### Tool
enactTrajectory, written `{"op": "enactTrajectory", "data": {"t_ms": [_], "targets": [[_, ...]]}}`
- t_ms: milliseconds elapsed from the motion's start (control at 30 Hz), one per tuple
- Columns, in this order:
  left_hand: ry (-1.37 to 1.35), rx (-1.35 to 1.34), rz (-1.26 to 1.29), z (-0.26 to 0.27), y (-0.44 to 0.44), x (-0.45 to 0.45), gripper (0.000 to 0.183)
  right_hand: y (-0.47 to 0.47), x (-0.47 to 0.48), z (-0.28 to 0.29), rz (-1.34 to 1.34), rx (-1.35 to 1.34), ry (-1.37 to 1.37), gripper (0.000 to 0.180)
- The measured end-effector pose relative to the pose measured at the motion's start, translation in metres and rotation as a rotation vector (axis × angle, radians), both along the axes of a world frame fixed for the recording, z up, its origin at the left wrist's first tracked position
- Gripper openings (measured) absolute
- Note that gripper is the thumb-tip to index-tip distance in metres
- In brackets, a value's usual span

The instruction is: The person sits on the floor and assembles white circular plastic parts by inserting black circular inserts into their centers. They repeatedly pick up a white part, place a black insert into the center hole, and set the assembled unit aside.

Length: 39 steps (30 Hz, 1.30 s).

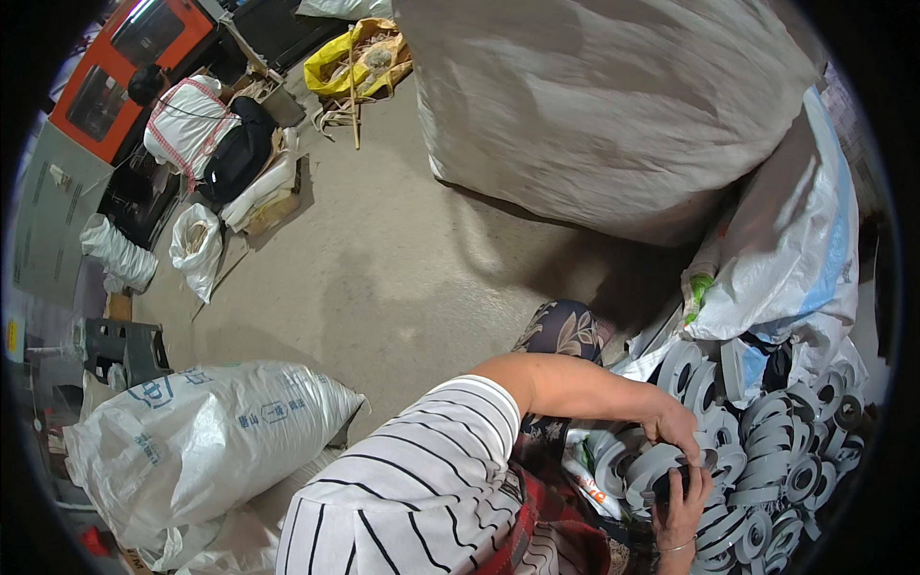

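Note:
My left hand (674,425) reaches in from a striped sleeve. Its fingers bend down onto a grey ring-shaped part (652,463), which looks like plastic. From below, my right hand (683,499), with a thin bracelet on the wrist, closes around the same part. A dark area (668,487) shows between the right thumb and fingers; whether it is an insert or the hollow is unclear. Beneath and beside the hands lies a heap of similar grey ring parts (762,460), many stacked in rows. A printed plastic bag (593,474) sits between my lap and the heap.
A large fabric-covered bulk (611,108) stands ahead on the concrete floor (381,237). White woven sacks (776,237) lean beyond the heap. Behind me rests a full white sack (215,438). Another person (194,129) sits by an orange machine (100,93), near a yellow sack (359,61).

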<state>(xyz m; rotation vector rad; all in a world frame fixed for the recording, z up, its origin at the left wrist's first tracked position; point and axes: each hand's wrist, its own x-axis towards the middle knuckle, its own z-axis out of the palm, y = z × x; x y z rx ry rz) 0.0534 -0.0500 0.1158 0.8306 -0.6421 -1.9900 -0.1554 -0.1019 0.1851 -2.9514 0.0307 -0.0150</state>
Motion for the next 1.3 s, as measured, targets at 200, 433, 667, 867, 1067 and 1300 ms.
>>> {"op": "enactTrajectory", "data": {"t_ms": [200, 433, 667, 867, 1067, 1300], "targets": [[0.114, -0.267, 0.248, -0.005, 0.004, -0.018, 0.036, -0.015, 0.001, -0.042, -0.621, 0.528, -0.141, 0.060], [-0.867, -0.494, 0.201, 0.016, 0.006, -0.015, 0.086, -0.072, -0.031, -0.074, -1.263, 1.483, -0.131, 0.062], [-1.056, -0.787, -0.516, -0.008, 0.021, -0.038, 0.072, -0.117, -0.049, -0.164, -0.901, 0.267, -0.148, 0.036], [-1.040, -0.681, -0.451, -0.004, 0.011, -0.031, 0.059, -0.164, 0.005, -0.188, -0.745, 0.229, 0.341, 0.048], [-1.058, -0.636, -0.718, -0.020, 0.015, -0.033, 0.054, -0.162, 0.017, -0.181, -0.597, -0.055, 0.838, 0.041], [-1.051, -0.582, -0.548, -0.017, 0.008, -0.027, 0.046, -0.141, -0.004, -0.160, -0.482, -0.143, 0.914, 0.047]]}}
